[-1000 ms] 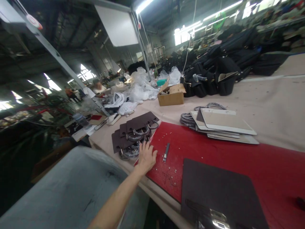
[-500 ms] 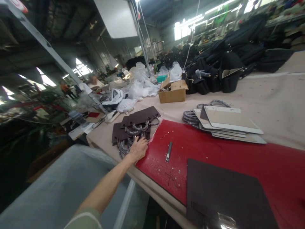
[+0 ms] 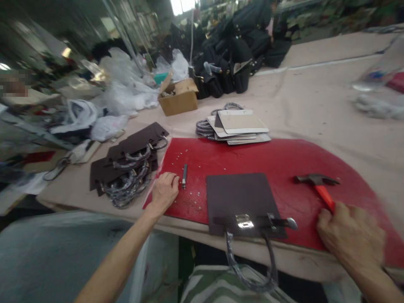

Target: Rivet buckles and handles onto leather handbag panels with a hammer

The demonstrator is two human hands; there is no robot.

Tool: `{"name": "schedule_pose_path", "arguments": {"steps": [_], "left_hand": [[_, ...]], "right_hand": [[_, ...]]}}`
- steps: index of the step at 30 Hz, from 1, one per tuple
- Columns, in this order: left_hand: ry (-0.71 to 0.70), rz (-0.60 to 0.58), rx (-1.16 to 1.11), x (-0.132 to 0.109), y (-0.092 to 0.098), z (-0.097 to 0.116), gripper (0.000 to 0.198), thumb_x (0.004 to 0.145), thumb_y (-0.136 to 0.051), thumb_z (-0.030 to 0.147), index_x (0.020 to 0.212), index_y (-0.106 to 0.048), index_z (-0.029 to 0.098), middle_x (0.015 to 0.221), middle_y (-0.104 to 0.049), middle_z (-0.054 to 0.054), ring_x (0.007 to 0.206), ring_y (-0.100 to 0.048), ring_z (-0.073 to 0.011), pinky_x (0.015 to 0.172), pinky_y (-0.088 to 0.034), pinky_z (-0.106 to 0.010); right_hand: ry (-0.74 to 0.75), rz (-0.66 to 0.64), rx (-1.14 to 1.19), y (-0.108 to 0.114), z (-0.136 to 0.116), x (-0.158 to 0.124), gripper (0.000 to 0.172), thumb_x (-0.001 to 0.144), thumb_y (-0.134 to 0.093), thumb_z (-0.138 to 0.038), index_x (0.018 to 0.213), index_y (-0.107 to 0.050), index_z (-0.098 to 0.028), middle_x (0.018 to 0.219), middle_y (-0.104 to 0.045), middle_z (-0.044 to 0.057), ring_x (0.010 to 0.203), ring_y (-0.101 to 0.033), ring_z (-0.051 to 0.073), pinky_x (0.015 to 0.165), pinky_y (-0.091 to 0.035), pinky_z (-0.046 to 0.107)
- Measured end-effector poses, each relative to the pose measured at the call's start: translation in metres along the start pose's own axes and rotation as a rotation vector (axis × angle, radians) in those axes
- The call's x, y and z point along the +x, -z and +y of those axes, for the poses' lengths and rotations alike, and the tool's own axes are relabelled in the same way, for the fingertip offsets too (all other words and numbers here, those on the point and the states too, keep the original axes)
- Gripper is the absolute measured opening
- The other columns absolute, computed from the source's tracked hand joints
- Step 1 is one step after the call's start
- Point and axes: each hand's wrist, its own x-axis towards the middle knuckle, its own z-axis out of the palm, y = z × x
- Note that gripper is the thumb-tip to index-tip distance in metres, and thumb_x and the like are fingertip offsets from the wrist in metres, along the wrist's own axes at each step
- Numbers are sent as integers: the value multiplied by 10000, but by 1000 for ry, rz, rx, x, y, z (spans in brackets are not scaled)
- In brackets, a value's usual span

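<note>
Left hand [image 3: 166,191] shifted onto red mat [image 3: 252,160], loosely clenched beside punch [image 3: 184,175], right hand [image 3: 350,235] gripping orange-handled hammer [image 3: 318,187]

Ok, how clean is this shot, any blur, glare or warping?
In the head view, the right hand on the hammer is smeared by motion blur, as are the frame's side edges. The left hand and dark panel are fairly sharp. The clasp glints and the light at the top is blown out. Wide-angle distortion bows the table.
</note>
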Motion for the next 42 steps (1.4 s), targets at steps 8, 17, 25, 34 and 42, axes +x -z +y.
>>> {"name": "schedule_pose_path", "arguments": {"steps": [8,17,25,34,42], "left_hand": [[-202,-128,-347,-47,-6,116,146,965,-540,280,966,-659,197,960,-702,-58,943,-653,-221,858,-523,-346],[-287,-238,-539,-79,-6,190,303,909,-640,280,1191,-595,178,1182,-655,-118,1114,-609,-272,977,-516,-430],[-375,-262,-794,-66,-7,261,147,934,-598,223,1077,-595,189,1077,-689,-74,1022,-654,-222,944,-548,-365],[-478,-195,-783,-77,-22,255,201,950,-502,154,1137,-573,173,1171,-683,-106,1133,-641,-234,1003,-529,-379],[50,-261,-977,-48,-17,250,62,905,-578,193,943,-627,186,836,-697,-10,767,-664,-147,746,-521,-250]], "right_hand": [[-28,-40,-36,-10,1,-6,305,987,-407,-315,1133,-558,-94,1084,-566,226,981,-520,353,707,-336,391],[-31,31,70,-8,3,-8,378,969,-432,-331,1253,-531,-102,1254,-551,196,1078,-501,344,836,-361,423],[666,-23,832,-7,-28,-21,460,911,-472,-219,1371,-495,-206,1343,-565,143,1263,-500,304,1029,-413,493],[688,-25,957,-34,-43,-29,330,970,-479,-341,1255,-579,-208,1285,-624,138,1207,-530,324,999,-400,536],[655,-94,902,-25,-45,-30,373,911,-549,-222,1282,-577,-200,1324,-607,128,1226,-515,313,1041,-389,559]]}}
